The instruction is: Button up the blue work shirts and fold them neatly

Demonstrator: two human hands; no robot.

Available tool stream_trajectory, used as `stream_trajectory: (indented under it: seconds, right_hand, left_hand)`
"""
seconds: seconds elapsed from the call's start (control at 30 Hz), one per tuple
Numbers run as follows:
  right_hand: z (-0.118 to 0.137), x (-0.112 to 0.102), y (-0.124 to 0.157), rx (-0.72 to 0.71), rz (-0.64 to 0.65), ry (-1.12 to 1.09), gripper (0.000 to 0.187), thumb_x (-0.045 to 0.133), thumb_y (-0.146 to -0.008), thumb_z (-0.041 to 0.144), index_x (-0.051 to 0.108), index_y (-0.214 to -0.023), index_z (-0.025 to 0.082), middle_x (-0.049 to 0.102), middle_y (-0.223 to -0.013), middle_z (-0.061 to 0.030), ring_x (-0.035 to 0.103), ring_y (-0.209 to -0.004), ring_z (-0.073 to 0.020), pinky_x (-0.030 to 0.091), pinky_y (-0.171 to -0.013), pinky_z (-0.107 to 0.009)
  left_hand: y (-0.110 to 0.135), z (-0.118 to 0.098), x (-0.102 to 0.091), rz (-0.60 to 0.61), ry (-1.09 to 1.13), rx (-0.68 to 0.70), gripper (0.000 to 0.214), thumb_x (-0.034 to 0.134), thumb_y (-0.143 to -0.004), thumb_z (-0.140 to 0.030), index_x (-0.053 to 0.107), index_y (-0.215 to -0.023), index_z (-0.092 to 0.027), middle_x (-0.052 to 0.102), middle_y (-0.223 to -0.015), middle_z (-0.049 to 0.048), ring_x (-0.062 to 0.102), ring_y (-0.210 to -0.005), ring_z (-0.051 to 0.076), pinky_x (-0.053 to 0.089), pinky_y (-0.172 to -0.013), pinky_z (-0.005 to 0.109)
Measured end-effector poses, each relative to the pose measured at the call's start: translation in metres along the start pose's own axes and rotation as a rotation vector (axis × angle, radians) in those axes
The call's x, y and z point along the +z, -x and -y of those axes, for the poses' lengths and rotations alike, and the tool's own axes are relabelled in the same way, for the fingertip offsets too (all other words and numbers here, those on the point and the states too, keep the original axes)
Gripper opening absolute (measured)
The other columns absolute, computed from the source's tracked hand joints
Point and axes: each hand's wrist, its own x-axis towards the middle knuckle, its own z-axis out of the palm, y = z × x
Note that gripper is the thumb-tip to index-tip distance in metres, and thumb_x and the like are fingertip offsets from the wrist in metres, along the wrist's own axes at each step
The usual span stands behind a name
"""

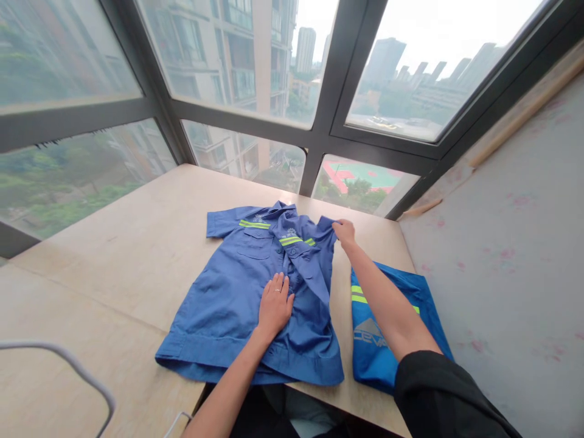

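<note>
A blue short-sleeved work shirt [228, 286] with yellow-green stripes lies front up on the wooden surface, its collar toward the window. Flat on the middle of its front rests my left hand [276, 304], fingers stretched out, a ring on one of them. At the upper right, my right hand [344, 232] pinches the end of the shirt's sleeve. The right front of the shirt is bunched and folded over near the chest, while the left sleeve lies spread out.
A folded brighter blue garment [374, 365] with yellow-green stripes lies to the right, partly under my right forearm. Windows with grey frames [246, 125] border the pale wooden surface [114, 243]. A patterned wall [497, 274] stands at right; a white cable [73, 359] curves at lower left.
</note>
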Motion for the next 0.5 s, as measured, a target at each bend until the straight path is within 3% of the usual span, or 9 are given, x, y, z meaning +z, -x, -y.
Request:
stream_trajectory:
  seconds: [0.07, 0.17, 0.3, 0.4, 0.5]
  right_hand:
    - [-0.014, -0.029, -0.014, 0.079, -0.176, 0.009, 0.038, 0.044, -0.08, 0.021, 0.065, -0.11, 0.012, 0.069, -0.104, -0.0157, 0.061, -0.103, -0.027, 0.047, -0.083, -0.032]
    - [-0.04, -0.06, -0.021, 0.175, -0.312, 0.018, 0.048, 0.04, -0.08, 0.016, 0.054, -0.124, 0.005, 0.063, -0.115, -0.0226, 0.059, -0.108, -0.0299, 0.046, -0.09, -0.038]
    - [-0.064, -0.069, -0.009, 0.196, -0.364, 0.023, 0.053, 0.042, -0.077, 0.011, 0.047, -0.129, 0.001, 0.062, -0.116, -0.024, 0.058, -0.11, -0.0298, 0.045, -0.094, -0.039]
    - [-0.064, -0.062, 0.004, 0.087, -0.363, 0.046, 0.053, 0.046, -0.079, 0.013, 0.048, -0.132, 0.006, 0.056, -0.13, -0.0222, 0.051, -0.122, -0.0295, 0.04, -0.102, -0.041]
    - [-0.05, -0.05, 0.02, -0.226, -0.282, 0.195, 0.05, 0.05, -0.081, 0.016, 0.052, -0.131, 0.01, 0.047, -0.142, -0.021, 0.042, -0.132, -0.0319, 0.034, -0.108, -0.046]
  left_hand:
    - [0.0, 0.0, 0.0, -0.001, 0.003, 0.003, 0.053, 0.038, -0.097, -0.031, 0.041, -0.147, -0.013, 0.043, -0.151, 0.0161, 0.036, -0.142, 0.03, 0.032, -0.114, 0.05]
    - [0.0, -0.001, -0.002, 0.007, -0.006, 0.013, 0.054, 0.039, -0.097, -0.03, 0.04, -0.148, -0.014, 0.042, -0.151, 0.0154, 0.036, -0.142, 0.03, 0.031, -0.115, 0.05]
    - [0.001, 0.002, -0.004, 0.019, 0.024, 0.037, 0.053, 0.044, -0.096, -0.035, 0.044, -0.145, -0.014, 0.041, -0.152, 0.0159, 0.035, -0.143, 0.031, 0.03, -0.115, 0.05]
    - [0.001, 0.006, -0.006, 0.02, 0.119, 0.057, 0.047, 0.048, -0.094, -0.04, 0.056, -0.134, -0.015, 0.047, -0.148, 0.0142, 0.036, -0.142, 0.031, 0.03, -0.115, 0.05]
    - [0.001, 0.011, -0.008, -0.012, 0.294, 0.046, 0.027, 0.05, -0.093, -0.035, 0.068, -0.107, -0.02, 0.063, -0.133, 0.0086, 0.046, -0.135, 0.026, 0.031, -0.115, 0.049]
